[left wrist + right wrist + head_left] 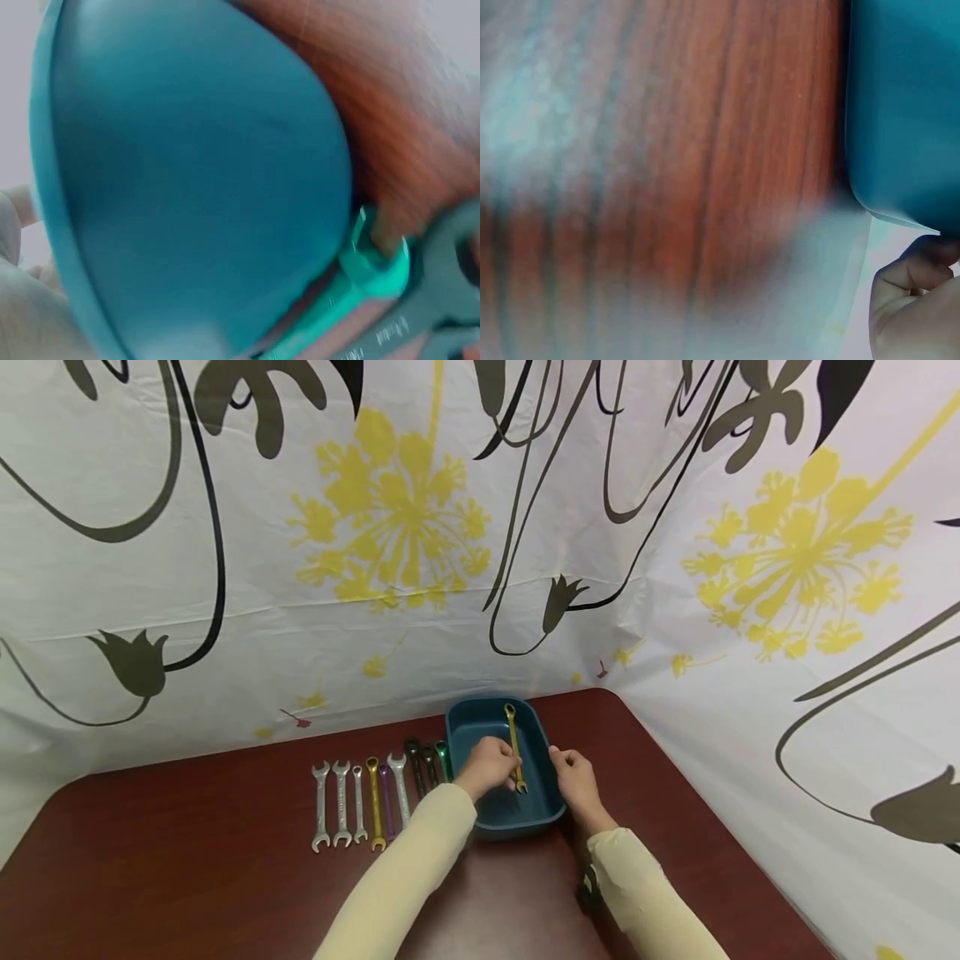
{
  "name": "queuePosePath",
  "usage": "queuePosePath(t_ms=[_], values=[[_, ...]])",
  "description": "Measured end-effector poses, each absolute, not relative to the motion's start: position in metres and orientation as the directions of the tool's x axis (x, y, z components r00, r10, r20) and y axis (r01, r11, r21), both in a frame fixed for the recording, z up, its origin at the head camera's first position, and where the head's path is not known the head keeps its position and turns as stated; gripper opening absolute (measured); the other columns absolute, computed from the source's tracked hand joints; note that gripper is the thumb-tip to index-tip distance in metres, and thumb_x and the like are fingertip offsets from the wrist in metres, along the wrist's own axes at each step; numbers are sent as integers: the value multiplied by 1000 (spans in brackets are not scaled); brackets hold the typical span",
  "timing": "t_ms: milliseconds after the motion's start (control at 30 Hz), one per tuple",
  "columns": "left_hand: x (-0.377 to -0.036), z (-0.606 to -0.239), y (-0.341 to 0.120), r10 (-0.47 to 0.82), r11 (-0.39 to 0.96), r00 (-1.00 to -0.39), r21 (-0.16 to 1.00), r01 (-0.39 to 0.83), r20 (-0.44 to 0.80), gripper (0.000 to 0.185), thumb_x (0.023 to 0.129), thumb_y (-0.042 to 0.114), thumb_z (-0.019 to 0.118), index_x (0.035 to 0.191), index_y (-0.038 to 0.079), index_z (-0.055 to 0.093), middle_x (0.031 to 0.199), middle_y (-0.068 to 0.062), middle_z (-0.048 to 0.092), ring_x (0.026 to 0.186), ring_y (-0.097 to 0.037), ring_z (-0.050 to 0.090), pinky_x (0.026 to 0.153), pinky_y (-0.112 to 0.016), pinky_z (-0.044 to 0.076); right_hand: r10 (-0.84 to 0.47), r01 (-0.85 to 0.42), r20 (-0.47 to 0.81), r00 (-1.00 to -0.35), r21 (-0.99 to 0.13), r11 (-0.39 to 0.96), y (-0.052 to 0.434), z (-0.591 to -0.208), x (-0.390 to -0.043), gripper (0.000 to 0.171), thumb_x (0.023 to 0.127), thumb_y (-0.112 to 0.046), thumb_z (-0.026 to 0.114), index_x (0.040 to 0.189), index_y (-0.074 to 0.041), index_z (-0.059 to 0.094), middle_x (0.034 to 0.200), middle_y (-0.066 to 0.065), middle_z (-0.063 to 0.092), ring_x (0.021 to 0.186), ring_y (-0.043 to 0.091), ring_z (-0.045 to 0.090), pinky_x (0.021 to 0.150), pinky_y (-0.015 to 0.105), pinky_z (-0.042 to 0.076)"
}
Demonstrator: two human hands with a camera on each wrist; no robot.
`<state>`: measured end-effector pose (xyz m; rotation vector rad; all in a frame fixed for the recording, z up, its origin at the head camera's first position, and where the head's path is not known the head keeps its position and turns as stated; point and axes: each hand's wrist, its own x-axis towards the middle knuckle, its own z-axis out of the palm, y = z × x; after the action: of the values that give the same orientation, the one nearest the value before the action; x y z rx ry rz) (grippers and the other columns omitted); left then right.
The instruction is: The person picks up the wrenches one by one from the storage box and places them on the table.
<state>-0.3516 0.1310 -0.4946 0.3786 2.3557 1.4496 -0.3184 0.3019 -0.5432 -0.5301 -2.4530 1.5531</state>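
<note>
A blue plastic bin (538,777) stands at the back of the table. Over its inside, my left hand (489,765) pinches a gold combination wrench (512,727) near the middle, ring end pointing to the back. At the bin's right rim, my right hand (576,781) grips the edge between thumb and curled fingers. In the right wrist view that hand (915,300) is at the bin's corner, partly cut off. The left wrist view shows the bin wall (195,165) with a green wrench (375,270) beside it; the gold wrench is hidden there.
Left of the bin lies a row of several wrenches: silver ones (321,806), another gold one (375,806), a purple one (387,802), black ones (414,764) and the green one. They rest on a dark red wooden table (187,860). A flower-patterned white cloth (262,635) hangs behind.
</note>
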Motion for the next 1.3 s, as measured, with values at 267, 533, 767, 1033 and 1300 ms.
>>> queuePosePath(t_ms=[267, 533, 767, 1033, 1300], values=[[-360, -483, 101, 403, 346, -909, 937, 42, -108, 17, 96, 11, 58, 97, -3, 67, 81, -13, 68, 60, -27, 67, 77, -35, 56, 375, 186, -29, -927, -902, 389, 302, -538, -316, 39, 101, -34, 48, 104, 3, 59, 95, 11, 54, 73, 18, 42, 65, 30, 36], [-371, -469, 68, 365, 305, -923, 952, -4, -120, 24, 97, 10, 57, 113, -7, 59, 93, -19, 67, 53, -8, 58, 77, -42, 56, 369, 233, -110, -923, -923, 306, 306, -538, -319, 38, 101, -38, 47, 88, -3, 51, 73, 1, 38, 67, 15, 37, 63, 29, 33], [-380, -470, 33, 333, 308, -931, 950, -44, -151, 28, 98, 11, 55, 119, -8, 58, 97, -16, 63, 58, -8, 58, 64, -27, 52, 330, 282, -199, -923, -933, 225, 310, -540, -318, 45, 102, -44, 43, 97, -1, 54, 76, 0, 44, 70, 14, 44, 65, 28, 39], [-380, -478, -8, 336, 334, -927, 941, -51, -169, 31, 100, 12, 51, 123, -8, 54, 114, -21, 60, 63, -9, 60, 74, -35, 54, 311, 303, -237, -921, -934, 187, 311, -542, -318, 56, 101, -48, 41, 116, 4, 55, 88, 2, 56, 78, 12, 53, 69, 27, 46], [-377, -485, -52, 304, 409, -937, 912, -32, -170, 33, 100, 14, 51, 122, -10, 55, 98, -14, 61, 64, -9, 62, 80, -42, 53, 297, 300, -239, -925, -937, 177, 311, -541, -317, 52, 102, -47, 40, 114, 2, 54, 85, 1, 55, 76, 13, 53, 68, 29, 45]])
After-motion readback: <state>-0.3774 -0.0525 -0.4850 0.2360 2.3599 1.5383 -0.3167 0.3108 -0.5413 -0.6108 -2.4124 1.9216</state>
